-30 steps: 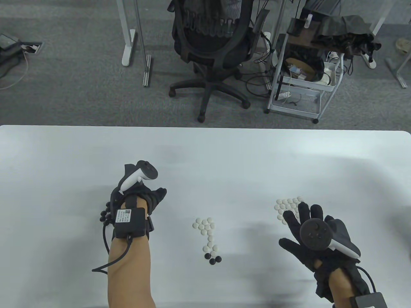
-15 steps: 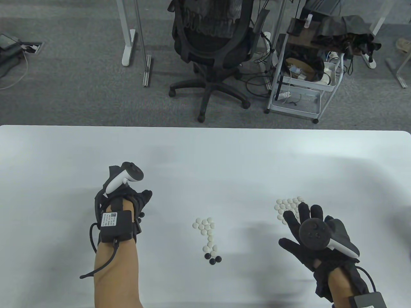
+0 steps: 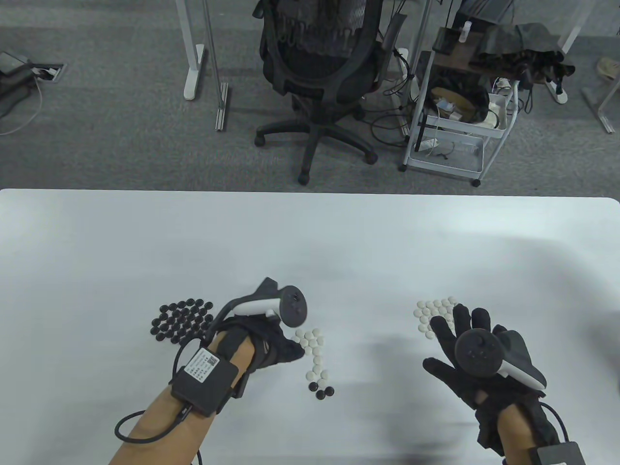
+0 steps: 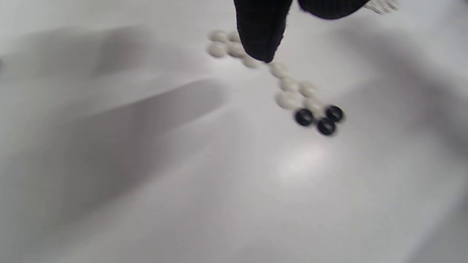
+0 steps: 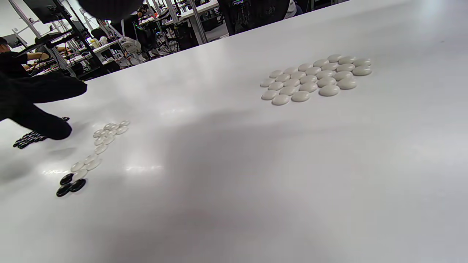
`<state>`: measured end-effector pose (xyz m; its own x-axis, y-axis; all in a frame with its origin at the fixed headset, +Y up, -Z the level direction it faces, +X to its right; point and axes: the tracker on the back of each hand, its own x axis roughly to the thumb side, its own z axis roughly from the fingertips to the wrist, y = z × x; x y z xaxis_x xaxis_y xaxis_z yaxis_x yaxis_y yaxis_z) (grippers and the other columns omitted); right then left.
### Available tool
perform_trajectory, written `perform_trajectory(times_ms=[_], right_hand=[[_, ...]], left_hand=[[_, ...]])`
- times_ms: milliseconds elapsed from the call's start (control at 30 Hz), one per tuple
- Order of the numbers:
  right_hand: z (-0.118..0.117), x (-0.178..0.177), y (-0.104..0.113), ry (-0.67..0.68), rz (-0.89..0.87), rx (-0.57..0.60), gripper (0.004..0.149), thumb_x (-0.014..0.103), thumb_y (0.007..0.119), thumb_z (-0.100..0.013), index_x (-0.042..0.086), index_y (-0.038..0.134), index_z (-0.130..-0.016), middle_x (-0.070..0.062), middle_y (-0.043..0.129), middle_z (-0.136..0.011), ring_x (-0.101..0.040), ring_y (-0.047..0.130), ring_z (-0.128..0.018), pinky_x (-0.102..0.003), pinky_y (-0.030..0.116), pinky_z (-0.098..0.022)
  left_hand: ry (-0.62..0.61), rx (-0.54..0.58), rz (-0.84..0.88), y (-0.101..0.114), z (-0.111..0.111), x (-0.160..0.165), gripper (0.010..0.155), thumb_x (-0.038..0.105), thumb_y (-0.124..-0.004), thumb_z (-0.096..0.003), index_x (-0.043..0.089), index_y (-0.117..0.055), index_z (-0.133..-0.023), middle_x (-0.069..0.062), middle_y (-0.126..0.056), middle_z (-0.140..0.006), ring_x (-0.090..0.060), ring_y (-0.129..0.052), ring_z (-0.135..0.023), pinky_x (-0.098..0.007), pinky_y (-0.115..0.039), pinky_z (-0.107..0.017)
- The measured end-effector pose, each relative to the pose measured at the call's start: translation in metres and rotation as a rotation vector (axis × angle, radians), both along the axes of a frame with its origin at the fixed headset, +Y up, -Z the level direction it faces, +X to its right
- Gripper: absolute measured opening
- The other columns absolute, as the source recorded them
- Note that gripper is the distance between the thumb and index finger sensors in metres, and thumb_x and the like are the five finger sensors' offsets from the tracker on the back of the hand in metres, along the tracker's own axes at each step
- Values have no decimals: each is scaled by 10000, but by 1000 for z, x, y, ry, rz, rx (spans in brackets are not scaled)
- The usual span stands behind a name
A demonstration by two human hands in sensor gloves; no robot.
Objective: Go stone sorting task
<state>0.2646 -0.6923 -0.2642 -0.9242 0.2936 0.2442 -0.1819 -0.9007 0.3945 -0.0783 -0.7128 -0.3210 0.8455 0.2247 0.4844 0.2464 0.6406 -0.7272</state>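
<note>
A: Table view first. What lies on the plain white table (image 3: pixel 310 242)?

B: Three groups of Go stones. A cluster of round black stones (image 3: pixel 181 319) is at the left. A mixed middle group of white stones with three black stones at its near end (image 3: pixel 315 356) is in the centre. A cluster of flat white stones (image 3: pixel 433 312) is at the right, partly under the fingers of the right hand.

A: And the hands?

B: The left hand in a black sensor glove (image 3: pixel 271 344) is between the black cluster and the mixed group, its fingertips just beside the upper white stones. I cannot tell if the fingers hold a stone. The right hand in a black glove (image 3: pixel 465 358) is spread, fingers straight, holding nothing. A black box with a white label (image 3: pixel 203 375) is strapped on the left wrist; the print is too small to read.

A: Left wrist view?

B: Blurred. One black gloved fingertip (image 4: pixel 261 33) hangs over the upper white stones; the three black stones (image 4: pixel 319 118) lie at the other end of the row.

A: Right wrist view?

B: The white cluster (image 5: pixel 316 78) lies alone at the right, well apart from the mixed group (image 5: pixel 91 157). The left hand (image 5: pixel 40 106) is low at the left edge, near the table. No writing is readable here.
</note>
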Motion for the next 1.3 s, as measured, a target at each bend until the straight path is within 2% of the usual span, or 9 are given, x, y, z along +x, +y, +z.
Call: perform_trajectory(times_ms=[200,467,600,767,833,933,1000,1200,1300], right_hand=[[0,1,0,-1,-1,-1,791,524,528,-567,110,164,-1134,-312,-68,-1057,-577,-118,-857,-788,25,-515],[0,0,0,0,3,0,791,523,529,-567,109,165,-1134,-312,-69,-1057,-576,-118,-857,-788,25,-515],[0,1,-1,-1,4,-2,791,523,529,-567,109,165,-1135,-312,-68,-1057,-577,-118,-857,-788,25,-515],[0,0,-1,-3,6,-4,791,524,528,-568,109,166,-1135,-312,-68,-1057,-577,-118,-856,-789,26,-515],[0,1,-1,-3,5,-4,790,524,528,-567,109,168,-1135,-313,-67,-1057,-578,-117,-856,-788,26,-515],[0,2,0,-6,-2,-3,791,524,528,-567,108,170,-1137,-313,-67,-1057,-577,-117,-856,-788,26,-515],[-1,4,0,-8,-7,-5,789,523,528,-567,109,171,-1136,-312,-67,-1057,-576,-118,-857,-788,26,-515],[-1,4,0,-6,-6,-5,790,523,529,-567,108,172,-1137,-311,-66,-1058,-576,-118,-858,-788,24,-515],[-1,2,-2,-1,7,-14,790,523,528,-567,108,171,-1135,-311,-67,-1058,-577,-116,-857,-788,26,-515]], left_hand=[[-194,11,-39,-12,37,41,613,466,-457,-574,281,-552,-1151,-292,105,-1116,-596,130,-906,-839,-58,-591],[-256,2,-80,-38,46,57,615,467,-431,-567,317,-386,-1162,-301,169,-1084,-594,175,-887,-838,-16,-564],[-191,100,-79,-38,20,73,629,471,-414,-566,306,-393,-1173,-295,177,-1091,-594,187,-890,-838,-7,-566],[91,69,-4,-40,-48,81,652,485,-387,-558,295,-452,-1178,-293,169,-1103,-593,197,-890,-837,26,-539],[202,118,-43,-37,-77,68,664,491,-382,-553,289,-489,-1176,-288,164,-1111,-592,191,-897,-836,25,-540],[353,69,-46,-33,-96,39,683,496,-377,-549,263,-555,-1166,-272,167,-1116,-586,203,-895,-834,37,-536],[430,82,-109,-28,-104,5,697,501,-380,-545,251,-612,-1153,-257,163,-1122,-583,206,-896,-833,41,-535],[616,24,-168,-23,-98,-83,695,497,-405,-544,245,-665,-1137,-240,139,-1128,-579,195,-899,-829,43,-531],[658,19,-185,-22,-91,-107,689,498,-417,-543,250,-674,-1133,-232,138,-1128,-574,196,-900,-827,46,-534]])
